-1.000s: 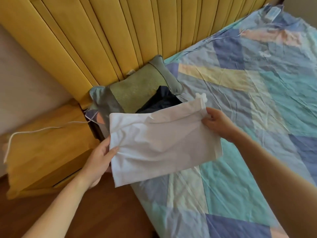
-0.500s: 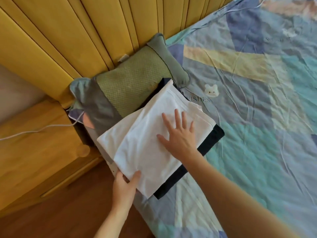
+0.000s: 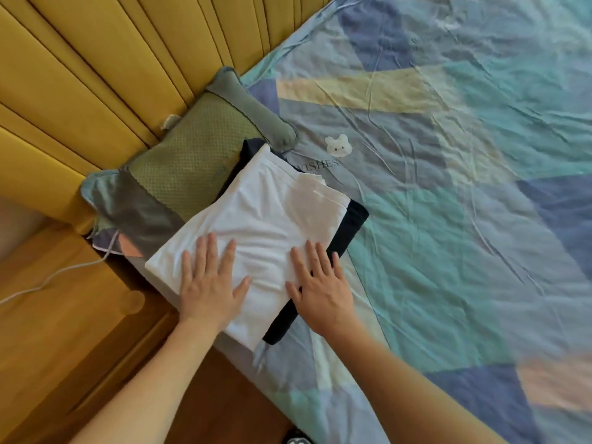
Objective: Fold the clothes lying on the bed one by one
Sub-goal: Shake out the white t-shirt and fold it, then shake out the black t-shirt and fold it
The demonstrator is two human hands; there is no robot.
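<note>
Near the corner of the bed [image 3: 448, 251], just beside the green pillow [image 3: 192, 161], the folded white garment [image 3: 266, 213] lies on top of a folded dark garment [image 3: 352, 225], so the two make a small pile close to the yellow headboard [image 3: 112, 75]. I think this place is chosen to keep the finished clothes together and away from the wide part of the patchwork sheet. Both hands lie flat on the white cloth with the fingers straight and a little spread: the left hand [image 3: 208, 283] on the near left part, the right hand [image 3: 320, 286] on the near right part, its outer fingers reaching over the dark edge. They grip nothing; most likely they press and smooth the wrinkles between them, so that the fold stays flat and the pile does not slide off the bed edge.
</note>
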